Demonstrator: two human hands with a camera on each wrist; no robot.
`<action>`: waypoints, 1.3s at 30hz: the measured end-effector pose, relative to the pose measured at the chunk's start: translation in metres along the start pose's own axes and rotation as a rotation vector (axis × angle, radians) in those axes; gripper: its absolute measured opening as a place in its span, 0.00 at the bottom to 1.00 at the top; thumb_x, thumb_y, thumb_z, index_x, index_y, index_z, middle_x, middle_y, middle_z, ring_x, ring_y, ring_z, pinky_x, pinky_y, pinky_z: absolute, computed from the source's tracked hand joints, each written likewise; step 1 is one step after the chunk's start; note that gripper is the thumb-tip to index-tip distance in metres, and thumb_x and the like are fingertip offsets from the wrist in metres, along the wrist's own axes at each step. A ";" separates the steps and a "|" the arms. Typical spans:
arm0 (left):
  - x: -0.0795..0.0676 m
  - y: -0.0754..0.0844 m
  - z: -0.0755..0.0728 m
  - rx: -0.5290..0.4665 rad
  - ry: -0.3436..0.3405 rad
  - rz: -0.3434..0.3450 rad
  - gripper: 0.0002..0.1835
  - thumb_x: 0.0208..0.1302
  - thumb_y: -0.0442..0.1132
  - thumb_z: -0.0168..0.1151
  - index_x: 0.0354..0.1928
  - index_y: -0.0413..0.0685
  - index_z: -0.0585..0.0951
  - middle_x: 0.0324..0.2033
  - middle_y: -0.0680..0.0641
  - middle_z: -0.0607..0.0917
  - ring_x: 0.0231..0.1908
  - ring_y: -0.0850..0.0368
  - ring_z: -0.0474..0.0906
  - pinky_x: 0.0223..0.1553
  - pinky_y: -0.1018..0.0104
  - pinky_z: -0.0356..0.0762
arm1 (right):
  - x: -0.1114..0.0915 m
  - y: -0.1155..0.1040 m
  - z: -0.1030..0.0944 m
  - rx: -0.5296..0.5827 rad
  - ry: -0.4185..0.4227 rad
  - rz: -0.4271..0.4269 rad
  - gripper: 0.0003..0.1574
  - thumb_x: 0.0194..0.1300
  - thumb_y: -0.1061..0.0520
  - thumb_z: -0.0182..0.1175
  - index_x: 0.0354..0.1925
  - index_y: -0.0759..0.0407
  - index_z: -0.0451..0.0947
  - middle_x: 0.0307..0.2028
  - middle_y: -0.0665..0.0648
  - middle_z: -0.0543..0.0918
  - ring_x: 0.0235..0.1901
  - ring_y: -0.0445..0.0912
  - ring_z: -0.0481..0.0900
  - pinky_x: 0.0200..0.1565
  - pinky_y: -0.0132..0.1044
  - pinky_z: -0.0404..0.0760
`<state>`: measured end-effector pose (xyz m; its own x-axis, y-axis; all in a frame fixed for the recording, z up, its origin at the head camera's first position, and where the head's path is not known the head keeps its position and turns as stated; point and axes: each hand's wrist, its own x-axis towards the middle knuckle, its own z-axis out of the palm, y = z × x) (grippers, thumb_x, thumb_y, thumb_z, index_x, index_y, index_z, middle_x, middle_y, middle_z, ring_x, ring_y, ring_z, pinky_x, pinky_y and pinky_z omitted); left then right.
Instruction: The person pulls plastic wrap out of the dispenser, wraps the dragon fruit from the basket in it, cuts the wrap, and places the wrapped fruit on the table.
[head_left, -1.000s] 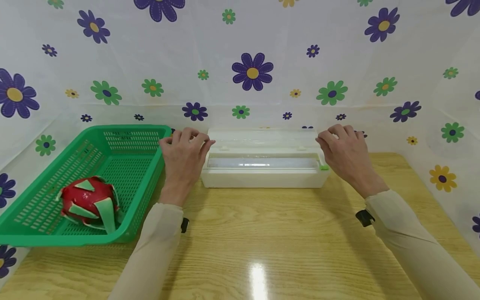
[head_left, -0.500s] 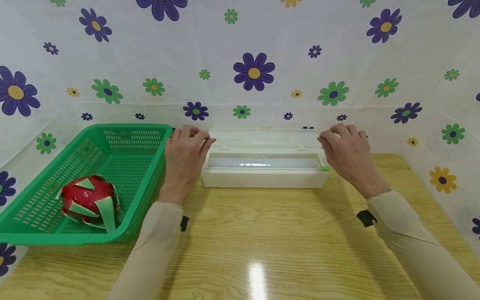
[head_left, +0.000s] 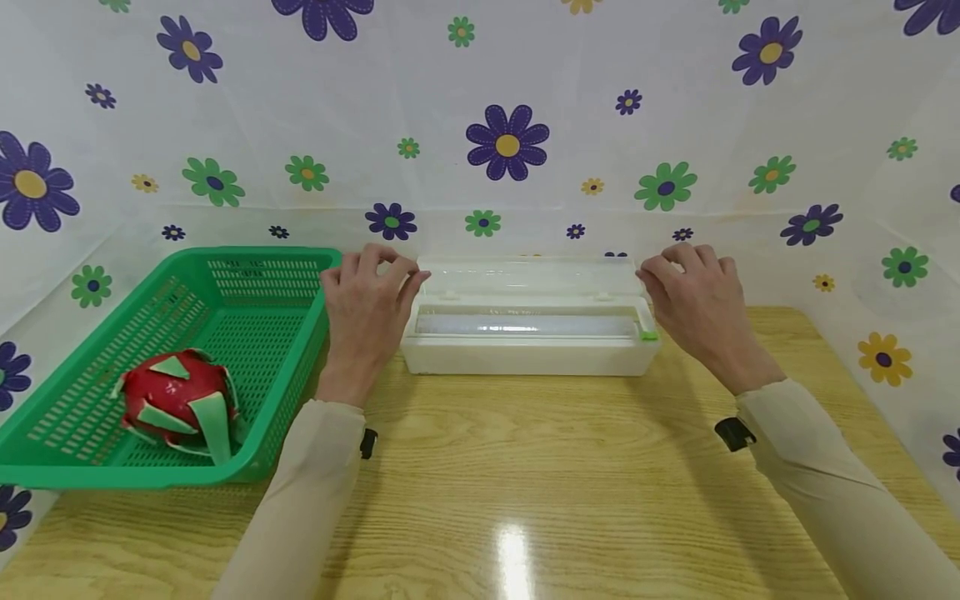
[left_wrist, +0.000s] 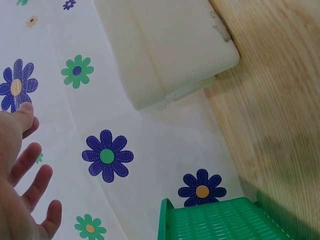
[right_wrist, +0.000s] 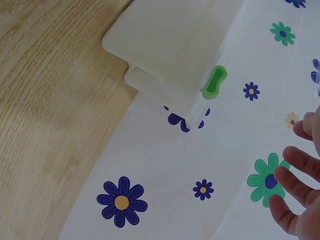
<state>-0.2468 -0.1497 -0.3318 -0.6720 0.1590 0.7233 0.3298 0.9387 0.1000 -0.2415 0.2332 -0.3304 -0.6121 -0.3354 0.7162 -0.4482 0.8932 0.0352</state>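
Note:
A long white wrap dispenser [head_left: 528, 360] stands at the middle back with its lid [head_left: 525, 271] raised. Inside lies a shiny roll of plastic wrap [head_left: 525, 325], and a green slider cutter [head_left: 648, 335] sits at the right end. My left hand [head_left: 366, 308] is raised beside the left end, thumb and index finger pinching a corner of the clear wrap. At the other end my right hand [head_left: 697, 312] pinches the opposite corner likewise. Both hands' other fingers are loosely bent in the wrist views. The film between the hands is so clear that little more than glints show.
To the left is a green basket [head_left: 258, 450] holding a red dragon fruit [head_left: 176, 396] with green scales; its right rim is close by the left forearm. A flowered white sheet [head_left: 570, 75] rises behind the wooden table [head_left: 570, 467].
Both hands hold nearly the same place over the dispenser's ends, rising only very slightly. The dispenser, basket and fruit stay where they were.

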 end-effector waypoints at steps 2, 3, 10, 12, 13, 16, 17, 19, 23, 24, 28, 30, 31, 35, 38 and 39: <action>0.000 0.000 0.000 0.008 0.001 -0.002 0.14 0.75 0.51 0.59 0.47 0.49 0.85 0.50 0.41 0.81 0.52 0.38 0.76 0.51 0.39 0.70 | 0.000 0.000 0.000 0.001 -0.005 0.001 0.06 0.70 0.61 0.64 0.43 0.63 0.84 0.41 0.66 0.83 0.44 0.66 0.79 0.38 0.61 0.77; 0.000 0.000 0.000 0.014 0.000 -0.004 0.14 0.75 0.51 0.59 0.47 0.49 0.85 0.50 0.41 0.81 0.52 0.37 0.77 0.52 0.39 0.70 | 0.000 0.000 0.000 0.002 -0.006 0.001 0.06 0.70 0.61 0.64 0.43 0.62 0.84 0.41 0.66 0.83 0.44 0.66 0.79 0.39 0.61 0.77; -0.001 0.002 0.000 0.037 0.000 -0.015 0.15 0.75 0.52 0.59 0.48 0.49 0.85 0.48 0.41 0.82 0.48 0.39 0.80 0.52 0.38 0.70 | 0.000 0.001 -0.001 0.001 -0.018 0.007 0.06 0.71 0.61 0.63 0.44 0.62 0.83 0.41 0.66 0.83 0.45 0.66 0.79 0.40 0.62 0.77; -0.001 0.002 0.000 0.039 0.003 -0.015 0.15 0.75 0.52 0.59 0.48 0.49 0.85 0.48 0.41 0.82 0.47 0.39 0.80 0.52 0.39 0.70 | 0.000 0.001 -0.002 0.001 -0.024 0.012 0.06 0.71 0.61 0.63 0.44 0.62 0.83 0.42 0.66 0.83 0.45 0.66 0.79 0.40 0.62 0.77; 0.000 0.002 0.000 0.041 0.004 -0.015 0.16 0.75 0.52 0.58 0.48 0.49 0.85 0.48 0.41 0.82 0.47 0.39 0.80 0.52 0.38 0.70 | 0.000 0.000 -0.002 -0.001 -0.027 0.014 0.07 0.71 0.61 0.63 0.44 0.62 0.83 0.42 0.66 0.83 0.45 0.66 0.79 0.41 0.62 0.77; 0.000 0.002 0.000 0.032 0.005 -0.018 0.16 0.75 0.52 0.59 0.48 0.49 0.85 0.48 0.41 0.82 0.48 0.39 0.79 0.53 0.38 0.70 | 0.001 0.000 -0.004 -0.004 -0.037 0.021 0.07 0.71 0.61 0.63 0.45 0.62 0.83 0.43 0.66 0.83 0.46 0.66 0.79 0.41 0.62 0.77; 0.000 0.002 0.000 0.025 0.005 -0.020 0.16 0.75 0.52 0.59 0.48 0.49 0.85 0.49 0.41 0.82 0.49 0.39 0.78 0.53 0.38 0.69 | 0.001 -0.001 -0.004 -0.006 -0.041 0.023 0.07 0.71 0.61 0.63 0.45 0.62 0.83 0.43 0.66 0.83 0.46 0.66 0.79 0.41 0.62 0.77; 0.001 0.002 0.000 0.013 0.005 -0.021 0.16 0.75 0.52 0.59 0.48 0.49 0.86 0.49 0.41 0.82 0.50 0.39 0.78 0.52 0.38 0.70 | 0.001 -0.001 -0.005 -0.010 -0.047 0.026 0.07 0.70 0.62 0.63 0.46 0.62 0.83 0.43 0.66 0.84 0.47 0.66 0.79 0.42 0.62 0.77; 0.001 0.001 0.000 -0.012 0.007 -0.025 0.15 0.75 0.51 0.60 0.48 0.49 0.86 0.49 0.41 0.81 0.50 0.40 0.78 0.49 0.40 0.72 | 0.002 0.000 -0.005 -0.010 -0.043 0.017 0.07 0.71 0.61 0.64 0.45 0.62 0.84 0.43 0.66 0.84 0.47 0.65 0.79 0.42 0.61 0.77; 0.001 0.001 0.000 -0.017 0.007 -0.024 0.15 0.75 0.51 0.60 0.48 0.49 0.86 0.49 0.41 0.81 0.50 0.39 0.78 0.48 0.40 0.73 | 0.003 0.000 -0.005 -0.009 -0.040 0.014 0.07 0.71 0.61 0.63 0.45 0.62 0.84 0.43 0.66 0.84 0.47 0.66 0.79 0.41 0.61 0.77; 0.002 0.000 0.000 -0.030 0.007 -0.023 0.15 0.75 0.50 0.60 0.47 0.48 0.86 0.49 0.41 0.80 0.49 0.39 0.77 0.47 0.41 0.75 | 0.004 0.000 -0.005 -0.006 -0.041 0.011 0.07 0.71 0.61 0.63 0.45 0.62 0.83 0.43 0.66 0.84 0.47 0.66 0.79 0.42 0.61 0.77; 0.002 0.000 -0.001 -0.034 0.003 -0.024 0.15 0.75 0.50 0.60 0.47 0.48 0.86 0.49 0.41 0.80 0.49 0.39 0.77 0.46 0.41 0.75 | 0.004 0.000 -0.006 -0.004 -0.046 0.015 0.07 0.71 0.61 0.63 0.45 0.62 0.83 0.43 0.66 0.84 0.47 0.66 0.79 0.42 0.62 0.77; 0.002 0.000 -0.001 -0.034 0.003 -0.025 0.15 0.75 0.50 0.60 0.47 0.47 0.86 0.49 0.41 0.80 0.49 0.39 0.77 0.46 0.41 0.75 | 0.004 0.000 -0.007 -0.004 -0.049 0.016 0.07 0.71 0.61 0.63 0.45 0.62 0.83 0.43 0.66 0.84 0.48 0.66 0.79 0.43 0.62 0.77; 0.002 0.000 -0.002 -0.038 0.003 -0.028 0.15 0.75 0.50 0.60 0.47 0.48 0.86 0.48 0.41 0.80 0.49 0.39 0.77 0.46 0.41 0.75 | 0.005 0.000 -0.007 -0.002 -0.047 0.016 0.07 0.71 0.61 0.63 0.45 0.62 0.83 0.43 0.66 0.84 0.48 0.66 0.79 0.42 0.62 0.77; 0.002 0.000 -0.002 -0.039 0.007 -0.026 0.15 0.75 0.51 0.60 0.47 0.48 0.85 0.48 0.41 0.80 0.49 0.38 0.78 0.46 0.41 0.74 | 0.005 0.000 -0.007 -0.004 -0.044 0.014 0.07 0.71 0.61 0.63 0.45 0.62 0.83 0.43 0.66 0.84 0.48 0.66 0.80 0.42 0.62 0.77; 0.002 0.000 -0.002 -0.041 0.008 -0.026 0.15 0.75 0.51 0.60 0.47 0.48 0.86 0.48 0.41 0.80 0.49 0.38 0.78 0.46 0.41 0.74 | 0.005 0.000 -0.007 -0.005 -0.042 0.013 0.07 0.71 0.61 0.63 0.45 0.62 0.83 0.43 0.66 0.84 0.47 0.66 0.80 0.42 0.62 0.77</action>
<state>-0.2468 -0.1496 -0.3288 -0.6758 0.1319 0.7252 0.3390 0.9293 0.1469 -0.2396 0.2339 -0.3218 -0.6448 -0.3355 0.6868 -0.4366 0.8992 0.0294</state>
